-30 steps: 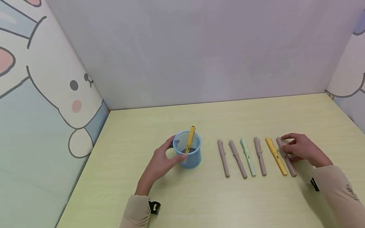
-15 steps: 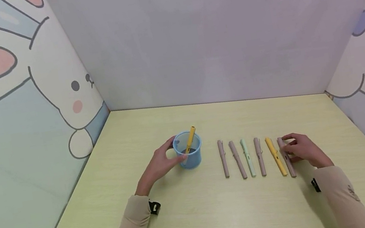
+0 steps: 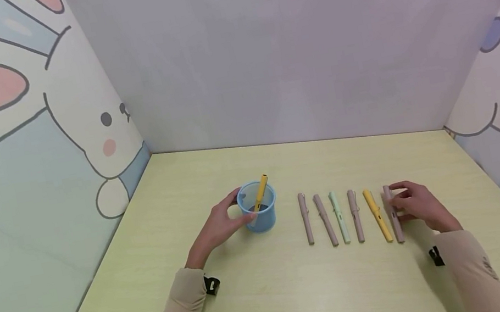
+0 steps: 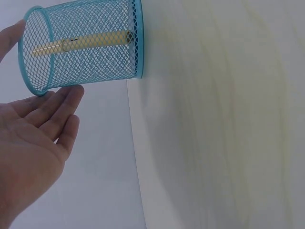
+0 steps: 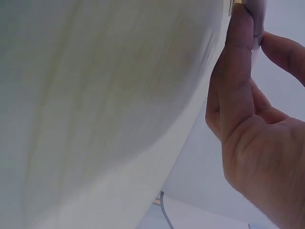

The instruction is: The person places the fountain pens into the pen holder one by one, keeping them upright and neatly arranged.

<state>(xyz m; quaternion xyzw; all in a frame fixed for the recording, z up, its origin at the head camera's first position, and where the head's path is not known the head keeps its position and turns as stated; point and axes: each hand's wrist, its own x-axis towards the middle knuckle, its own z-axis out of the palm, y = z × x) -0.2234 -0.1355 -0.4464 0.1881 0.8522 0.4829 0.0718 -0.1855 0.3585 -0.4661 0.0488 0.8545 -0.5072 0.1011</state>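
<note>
Support: flat, pale-yellow, wood-grained tabletop (image 3: 255, 300). Standing upright on it: round, light-blue mesh cup (image 3: 261, 221). Right of cup: slender capped pens in a row, side by side, apart. Outward from cup: first mauve pen (image 3: 307, 221), second mauve pen (image 3: 326, 222), pale-green pen (image 3: 339, 218), third mauve pen (image 3: 356, 216), yellow pen (image 3: 378, 217). Farthest from cup: fourth mauve pen (image 3: 395, 222); contact with tabletop cannot be determined. Pens' near ends extend closer to the viewer than cup.
</note>
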